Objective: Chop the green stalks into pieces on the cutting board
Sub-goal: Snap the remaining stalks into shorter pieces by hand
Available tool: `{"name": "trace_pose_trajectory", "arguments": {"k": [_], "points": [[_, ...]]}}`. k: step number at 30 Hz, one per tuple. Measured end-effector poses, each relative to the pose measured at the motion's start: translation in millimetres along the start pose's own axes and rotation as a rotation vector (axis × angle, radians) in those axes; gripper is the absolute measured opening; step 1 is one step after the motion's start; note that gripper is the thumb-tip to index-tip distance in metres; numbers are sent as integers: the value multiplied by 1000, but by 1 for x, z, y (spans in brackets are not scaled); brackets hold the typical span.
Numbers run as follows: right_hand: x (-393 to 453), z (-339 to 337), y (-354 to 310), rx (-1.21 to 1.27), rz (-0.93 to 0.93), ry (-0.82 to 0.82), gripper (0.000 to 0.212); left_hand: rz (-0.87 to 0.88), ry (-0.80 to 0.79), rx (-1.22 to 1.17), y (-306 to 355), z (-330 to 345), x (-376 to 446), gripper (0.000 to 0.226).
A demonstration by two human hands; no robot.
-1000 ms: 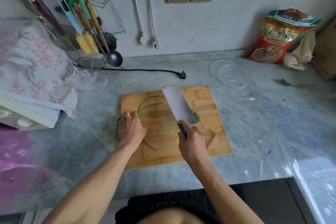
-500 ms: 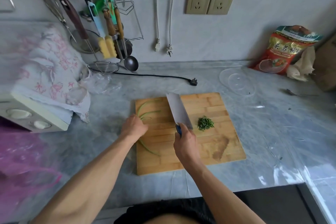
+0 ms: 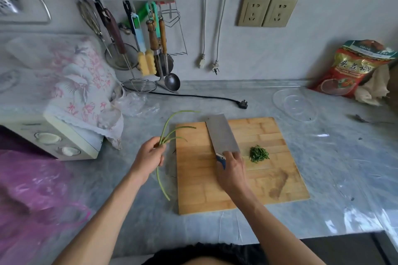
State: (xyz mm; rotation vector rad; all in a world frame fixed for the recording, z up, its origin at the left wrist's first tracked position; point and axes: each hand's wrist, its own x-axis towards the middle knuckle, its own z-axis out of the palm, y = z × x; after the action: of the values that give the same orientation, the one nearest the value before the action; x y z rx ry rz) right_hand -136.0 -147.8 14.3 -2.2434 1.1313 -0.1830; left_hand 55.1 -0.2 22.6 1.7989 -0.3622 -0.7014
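Lifted off the board (image 3: 269,178), stalks (image 3: 170,133) — gripped by left hand (image 3: 149,155); right hand (image 3: 231,170) grips cleaver (image 3: 221,135).

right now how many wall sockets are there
2. Left socket and right socket sit side by side on the wall above the board, right of two hanging cords. Neither has a plug in it.

Long thin green stalks (image 3: 172,130) fan out from the left grip (image 3: 149,157), tips over the wooden cutting board (image 3: 269,180); chopped green pieces (image 3: 259,153) pile just right of the right grip (image 3: 231,171).
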Motion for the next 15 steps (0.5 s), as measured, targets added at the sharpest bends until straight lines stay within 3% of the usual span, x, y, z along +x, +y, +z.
{"name": "trace_pose_trajectory", "arguments": {"k": [8,11,13,15], "points": [[4,-29,-29,338,-175,89,22,45,-136,184,-7,-12,-11,17],[8,-24,-24,232,-201,120,35,12,-235,241,-13,-7,-17,20],[14,-21,-17,101,-232,22,42,-28,-295,278,-16,-4,-19,19],[19,-23,-17,17,-200,-104,31,-91,-316,252,-16,-2,-19,23]]}}
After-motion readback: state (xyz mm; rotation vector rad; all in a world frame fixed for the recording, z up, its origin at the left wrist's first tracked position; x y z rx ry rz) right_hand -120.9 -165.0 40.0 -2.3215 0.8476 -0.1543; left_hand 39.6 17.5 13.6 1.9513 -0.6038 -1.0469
